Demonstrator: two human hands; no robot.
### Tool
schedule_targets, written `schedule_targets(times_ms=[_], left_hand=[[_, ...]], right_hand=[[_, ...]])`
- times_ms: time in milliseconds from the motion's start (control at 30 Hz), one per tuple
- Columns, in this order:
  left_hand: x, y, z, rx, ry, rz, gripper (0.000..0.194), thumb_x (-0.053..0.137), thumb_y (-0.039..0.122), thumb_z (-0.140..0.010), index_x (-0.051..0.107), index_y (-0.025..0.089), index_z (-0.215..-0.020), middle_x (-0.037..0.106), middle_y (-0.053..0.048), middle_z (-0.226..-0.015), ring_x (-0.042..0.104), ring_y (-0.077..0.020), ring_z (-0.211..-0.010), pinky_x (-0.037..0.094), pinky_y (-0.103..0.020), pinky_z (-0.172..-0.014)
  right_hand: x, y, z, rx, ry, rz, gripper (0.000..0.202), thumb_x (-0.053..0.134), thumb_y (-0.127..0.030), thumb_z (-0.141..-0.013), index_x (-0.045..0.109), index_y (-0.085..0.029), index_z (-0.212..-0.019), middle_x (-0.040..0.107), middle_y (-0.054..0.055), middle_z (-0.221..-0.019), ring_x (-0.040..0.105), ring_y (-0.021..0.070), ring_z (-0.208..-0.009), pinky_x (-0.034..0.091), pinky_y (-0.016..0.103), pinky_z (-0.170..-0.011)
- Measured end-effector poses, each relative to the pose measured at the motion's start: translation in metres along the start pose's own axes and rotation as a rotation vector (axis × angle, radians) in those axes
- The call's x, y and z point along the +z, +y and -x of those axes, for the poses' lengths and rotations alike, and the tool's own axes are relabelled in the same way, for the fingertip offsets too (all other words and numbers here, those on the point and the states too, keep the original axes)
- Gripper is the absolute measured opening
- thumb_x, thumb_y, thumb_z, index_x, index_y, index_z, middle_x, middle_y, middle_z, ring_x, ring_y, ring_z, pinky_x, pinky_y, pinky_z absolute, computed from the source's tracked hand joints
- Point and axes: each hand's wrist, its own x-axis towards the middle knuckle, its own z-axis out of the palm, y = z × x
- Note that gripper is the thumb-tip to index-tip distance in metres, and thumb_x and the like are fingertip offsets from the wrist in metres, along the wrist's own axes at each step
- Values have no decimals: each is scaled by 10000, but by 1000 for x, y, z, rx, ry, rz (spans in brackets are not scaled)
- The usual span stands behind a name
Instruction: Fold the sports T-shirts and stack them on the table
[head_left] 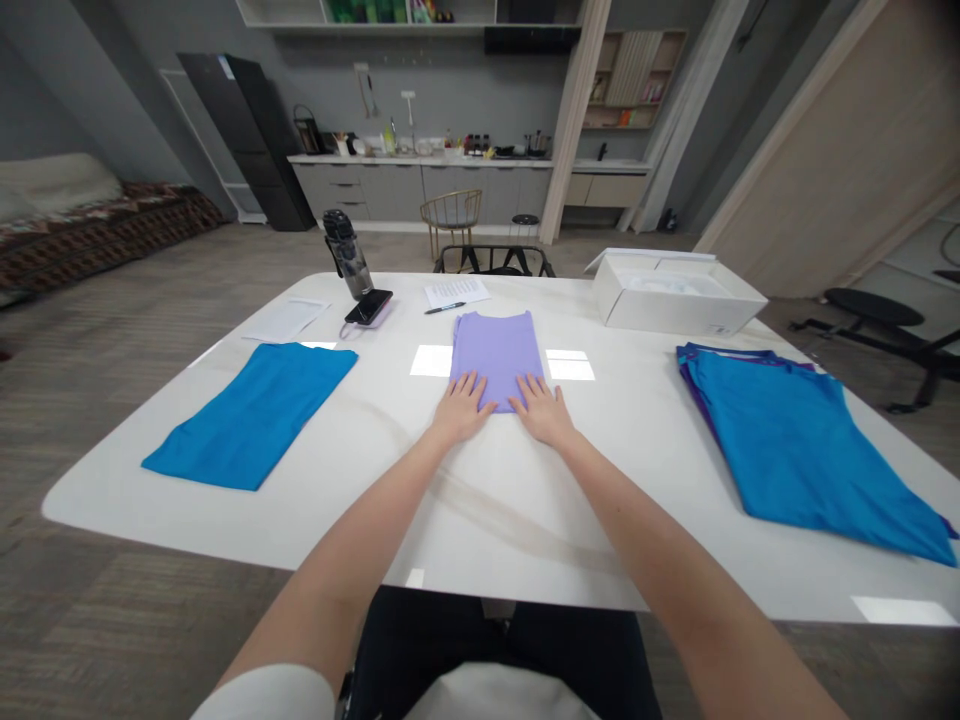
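A folded lavender garment (pixel 496 345) lies flat in the middle of the white table (pixel 360 530). My left hand (pixel 461 410) rests on its near left corner, palm down with the fingers spread. On the near right corner lies my right hand (pixel 546 410), also flat with fingers apart. Neither hand grips the cloth. Off to the left is a folded blue garment (pixel 251 412). At the right sits a stack of larger blue garments (pixel 810 440), with purple cloth showing along its edges.
Toward the back left stand a water bottle (pixel 348 255) and a phone (pixel 370 306), near a sheet of paper (pixel 289 319). A pen (pixel 445 308) lies by a printed page (pixel 459 292). An open white box (pixel 675 300) stands at the back right. Beyond the table is a chair (pixel 491 262).
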Motion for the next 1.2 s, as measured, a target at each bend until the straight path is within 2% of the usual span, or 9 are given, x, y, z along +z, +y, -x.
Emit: schedule_targets(times_ms=[133,267,433,567,700,867,1000,1133,1200], left_hand=[[-7,-6,19,3,-42,-6,729,262,598,-1028,264,178,-1623,210,-131,-1690,184,-260,-1573,178,-465,-1272],[-14,-5,35,39,-31,-37,695,290,543,-1036,292,152,-1611,248,-151,-1676,223,-280,-1562,178,-504,-1267],[-11,-1,39,180,38,-51,535,286,314,-1054,419,167,-1552,374,-93,-1637,334,-228,-1520,240,-396,-1261],[-11,-4,38,134,36,-53,508,291,158,-1027,494,195,-1491,468,-71,-1582,447,-193,-1448,346,-326,-1202],[-20,-2,38,54,28,-108,452,336,75,-989,590,192,-1343,614,-116,-1407,585,-226,-1280,503,-342,-1008],[-34,6,46,65,14,-187,338,373,65,-982,642,179,-1152,684,-118,-1140,638,-257,-1096,521,-341,-826],[-46,12,77,167,-58,-230,278,414,46,-962,649,155,-1064,688,-105,-1048,657,-251,-997,503,-331,-756],[-56,22,134,322,-122,-208,211,464,63,-953,646,156,-1007,690,-89,-984,663,-239,-917,487,-321,-697],[-59,27,160,400,-139,-168,193,472,84,-957,647,167,-964,690,-78,-946,662,-228,-880,483,-315,-686]], right_hand=[[-1,15,17,30,-34,11,714,214,-564,-1053,231,-160,-1642,179,113,-1698,182,280,-1560,145,548,-1246],[-6,4,31,68,-12,42,678,213,-510,-1062,255,-147,-1633,182,142,-1691,170,308,-1561,132,617,-1225],[-7,-20,41,-218,-19,12,634,204,-505,-1072,288,-214,-1629,254,94,-1681,207,272,-1555,148,558,-1241],[-2,-11,43,-100,1,6,625,236,-486,-1073,317,-192,-1618,286,80,-1674,236,295,-1542,198,508,-1238],[-6,-1,41,-36,96,17,511,285,-326,-1070,490,-172,-1512,464,105,-1574,397,276,-1439,308,414,-1179],[-22,-6,46,-60,117,60,384,347,-219,-1042,641,-228,-1290,643,132,-1303,537,293,-1190,436,411,-969],[-35,-1,72,-205,28,-2,292,438,-181,-1010,662,-207,-1196,680,109,-1200,555,284,-1111,439,391,-912],[-45,10,123,-353,-117,-217,176,530,-155,-950,679,-204,-1031,708,52,-1031,607,214,-972,449,319,-855],[-48,12,147,-374,-206,-297,94,590,-238,-946,678,-217,-972,700,21,-920,621,186,-858,453,289,-776]])
